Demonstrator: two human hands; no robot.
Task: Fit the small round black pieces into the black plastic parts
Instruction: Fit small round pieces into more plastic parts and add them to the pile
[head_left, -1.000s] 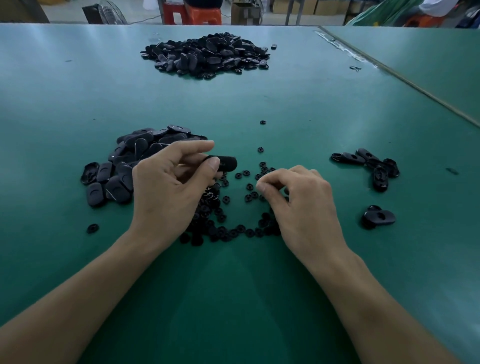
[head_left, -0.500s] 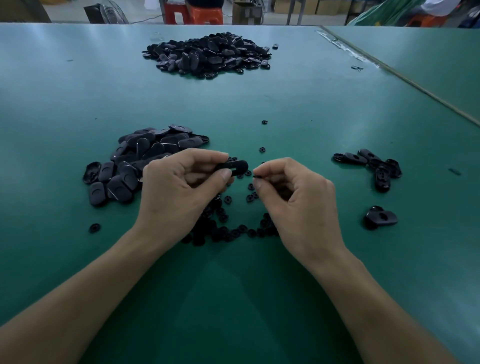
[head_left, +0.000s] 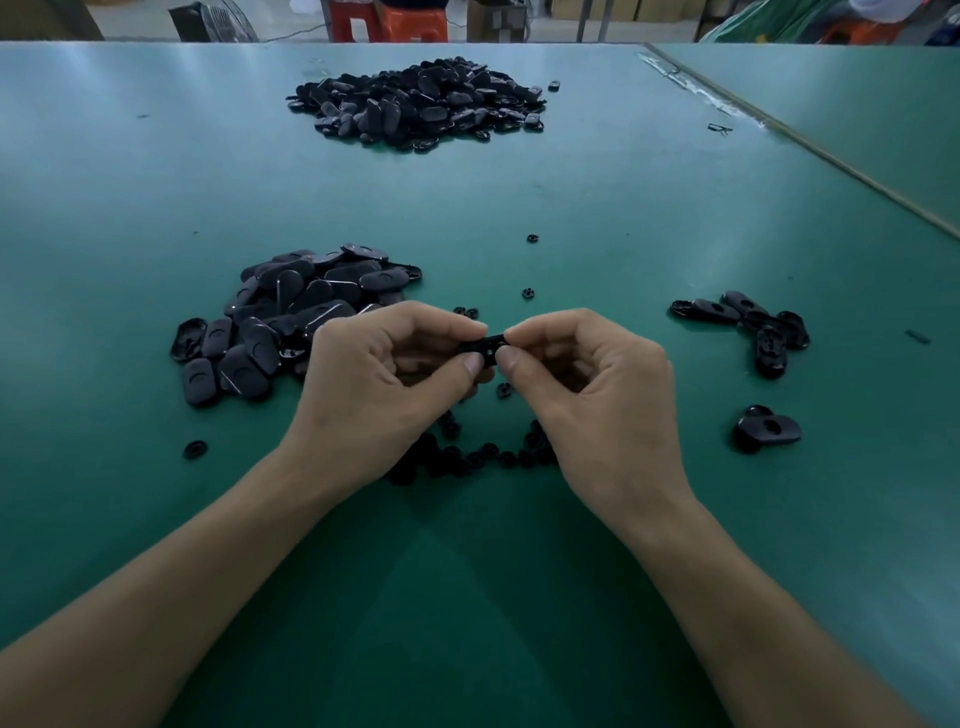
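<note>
Insertion step: the left hand (head_left: 384, 379) pinches one black plastic part (head_left: 485, 347) between thumb and forefinger above the green table (head_left: 571, 182), while the right hand (head_left: 597, 384) closes thumb and forefinger on its other end, presumably pressing in a small round piece that cannot be seen. The next move calls for seating it squarely, then setting the part with the finished group (head_left: 748, 325) at right; loose round pieces (head_left: 467, 460) lie beneath the hands, the unfitted pile (head_left: 291, 317) at left.
</note>
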